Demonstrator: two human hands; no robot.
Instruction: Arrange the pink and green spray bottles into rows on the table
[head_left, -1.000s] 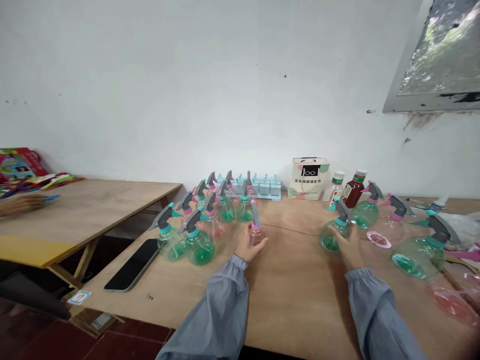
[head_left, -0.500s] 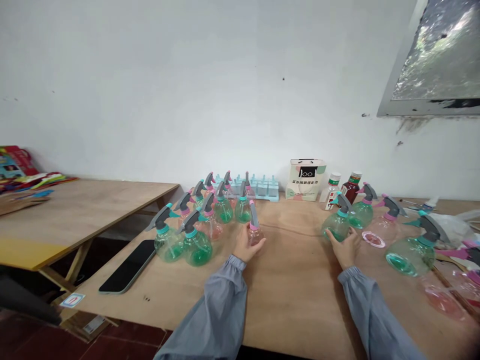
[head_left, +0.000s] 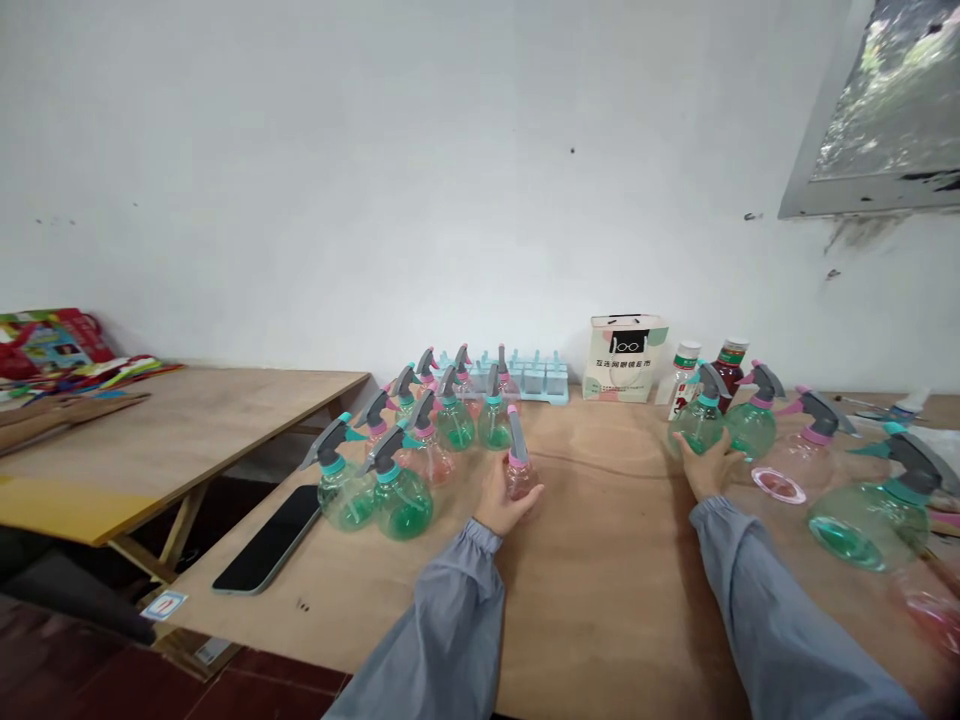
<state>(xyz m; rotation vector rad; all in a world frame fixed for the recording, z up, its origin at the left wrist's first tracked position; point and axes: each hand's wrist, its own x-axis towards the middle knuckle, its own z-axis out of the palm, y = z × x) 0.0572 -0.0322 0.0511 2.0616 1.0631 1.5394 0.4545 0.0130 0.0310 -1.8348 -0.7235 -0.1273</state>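
My left hand (head_left: pixel 504 505) is wrapped around the side of a pink spray bottle (head_left: pixel 521 478) with a grey trigger head, standing on the wooden table. Just beyond and left of it is a cluster of several green and pink spray bottles, among them a green spray bottle (head_left: pixel 405 505) at the front. At the right, my right hand (head_left: pixel 706 468) grips a green spray bottle (head_left: pixel 697 425) with a turquoise collar, fingers around its lower body. Beside that hand stand another green spray bottle (head_left: pixel 752 430), a tilted pink one (head_left: pixel 799 460) and a larger-looking green one (head_left: pixel 862 520).
A black phone (head_left: pixel 268 540) lies at the table's left. Along the wall are a light-blue rack (head_left: pixel 555 383), a paper bag (head_left: pixel 624 365), a white bottle (head_left: pixel 682 380) and a dark red bottle (head_left: pixel 729 372). Another table (head_left: pixel 247 415) stands to the left.
The whole view has shifted, so things appear farther right. My right hand and its green spray bottle have moved slightly away from me; my left hand stays at the pink spray bottle.
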